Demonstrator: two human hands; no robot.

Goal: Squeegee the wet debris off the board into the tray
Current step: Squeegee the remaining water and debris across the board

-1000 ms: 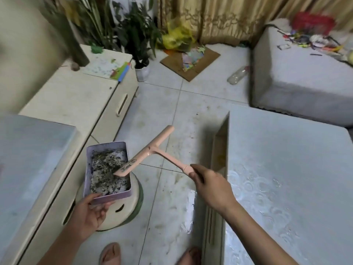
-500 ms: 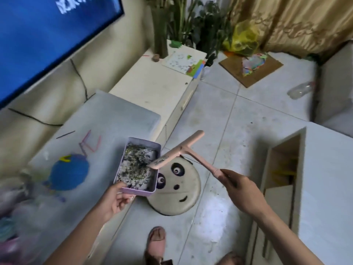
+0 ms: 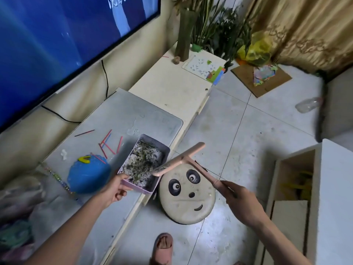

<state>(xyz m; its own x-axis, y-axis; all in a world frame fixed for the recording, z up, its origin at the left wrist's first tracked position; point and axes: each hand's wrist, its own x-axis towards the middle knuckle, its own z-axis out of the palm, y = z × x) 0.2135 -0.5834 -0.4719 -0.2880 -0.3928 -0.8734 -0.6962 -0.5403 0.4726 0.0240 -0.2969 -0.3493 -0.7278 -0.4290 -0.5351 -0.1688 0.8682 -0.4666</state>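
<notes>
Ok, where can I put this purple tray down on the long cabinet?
The tray should fit on the grey board, bare between the red sticks and its far rounded corner. The cream cabinet top is bare too, from the board to the picture sheet. Nearer you it is crowded: blue clay lump, bead string.

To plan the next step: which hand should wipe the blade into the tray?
Right hand: it grips the squeegee, blade end at the tray; the left hand holds the tray.
</notes>
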